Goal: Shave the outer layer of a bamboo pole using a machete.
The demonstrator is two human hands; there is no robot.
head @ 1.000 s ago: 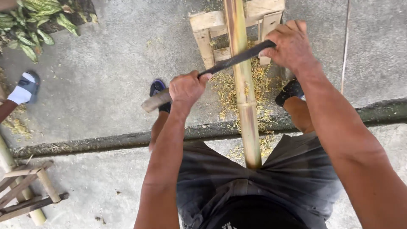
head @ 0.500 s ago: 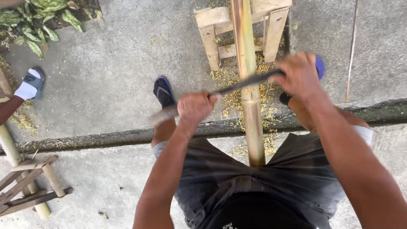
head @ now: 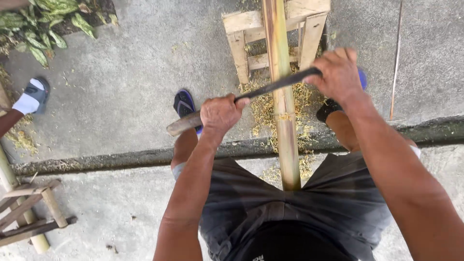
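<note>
**Blade drawn along bamboo pole, both hands gripping**

Since the frame half a second ago, both hands and the blade sit slightly nearer the body along the pole, and the view has shifted a little.

Nearest the camera, dark shorts point(head: 290, 212) cover the lap; the bamboo pole point(head: 282, 111) runs from between the thighs outward. The left hand point(head: 221, 114) is fisted around the wooden handle point(head: 182, 124) of a long dark blade point(head: 275, 86), knuckles up. The right hand point(head: 340, 73) is closed over the blade's far end, fingers wrapped down. The blade lies across the pole, touching it.

Beyond, pale shavings point(head: 261, 104) litter the concrete floor point(head: 121, 96) around the pole. A blue sandal point(head: 185, 103) shows left of it. Further out, the pole rests on a wooden frame point(head: 251, 29). No packages, labels or containers are discernible. Far left, another person's foot in a grey sandal point(head: 36, 92), leafy cuttings point(head: 43, 21), and a second wooden stand point(head: 29, 212).
</note>
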